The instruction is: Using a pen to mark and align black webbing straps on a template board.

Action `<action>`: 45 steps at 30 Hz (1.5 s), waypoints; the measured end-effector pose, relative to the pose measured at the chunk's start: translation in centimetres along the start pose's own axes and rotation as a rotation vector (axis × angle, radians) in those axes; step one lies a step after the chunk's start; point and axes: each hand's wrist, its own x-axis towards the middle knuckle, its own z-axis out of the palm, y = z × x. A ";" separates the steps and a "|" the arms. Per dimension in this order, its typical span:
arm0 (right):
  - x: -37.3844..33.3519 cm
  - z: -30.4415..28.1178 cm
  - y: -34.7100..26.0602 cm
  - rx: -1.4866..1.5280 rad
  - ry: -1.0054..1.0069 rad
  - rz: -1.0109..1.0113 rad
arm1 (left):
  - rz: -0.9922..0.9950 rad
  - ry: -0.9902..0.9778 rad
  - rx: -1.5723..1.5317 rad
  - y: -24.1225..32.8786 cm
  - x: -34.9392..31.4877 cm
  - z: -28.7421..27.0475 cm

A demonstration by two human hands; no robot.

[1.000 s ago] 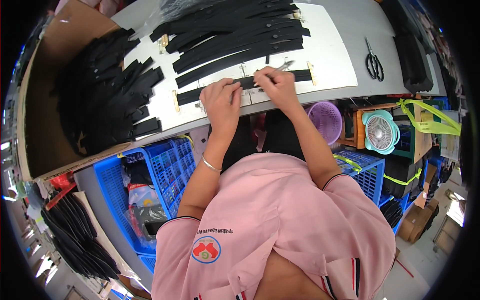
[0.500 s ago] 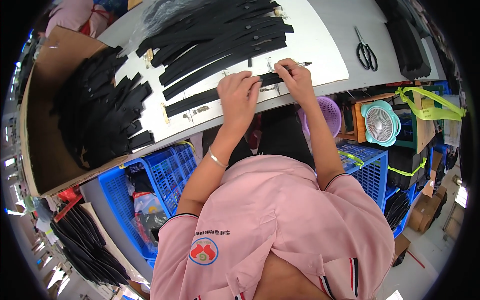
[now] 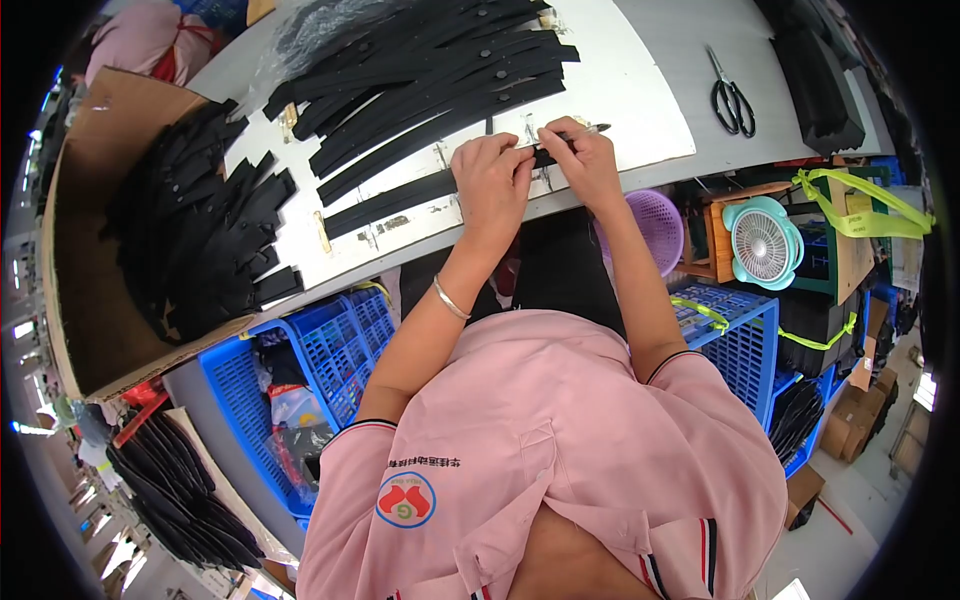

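Note:
A black fabric strip (image 3: 390, 205) lies along the near edge of a white board (image 3: 640, 130). My left hand (image 3: 490, 185) is closed on this strip towards its right end, with the fingers bent and hiding part of it. Right beside it, my right hand (image 3: 588, 170) is closed round a slim dark pen (image 3: 601, 128), one end of which sticks out past the knuckles. The pen's other end is hidden near my left fingertips, over the strip. Beyond my hands, several similar black strips (image 3: 430, 90) with small round dots lie in an overlapping pile on the board.
At the left stands an open cardboard box (image 3: 75, 250) full of black strips. Black-handled scissors (image 3: 733, 100) and a long black block (image 3: 815, 95) lie on the table at the right. Below the edge are blue crates (image 3: 240, 400), a purple basket (image 3: 655, 235) and a turquoise fan (image 3: 762, 243).
My left hand has slid a little to the right along the strip. My right hand has shifted slightly left with the pen, so the hands are now closer together.

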 end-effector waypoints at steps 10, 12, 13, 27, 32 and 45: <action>0.7 -0.8 -1.0 -0.035 -0.120 -0.035 | -0.009 0.013 -0.009 -0.3 0.8 -0.1; 0.7 -0.7 -1.3 -0.038 -0.115 -0.037 | 0.000 -0.001 0.051 -0.3 0.6 -0.3; 0.5 -1.0 -0.8 -0.036 -0.120 -0.044 | -0.040 -0.069 0.099 0.1 0.4 -0.6; -0.4 -0.8 0.2 0.338 0.044 0.127 | -0.045 -0.167 0.387 -9.3 11.6 1.4; -0.1 -0.4 0.0 0.343 0.037 0.121 | 0.008 -0.095 0.443 -11.8 14.6 2.0; 0.4 -0.2 -1.8 0.144 -0.067 0.114 | -0.014 0.334 0.481 -15.3 20.6 -3.5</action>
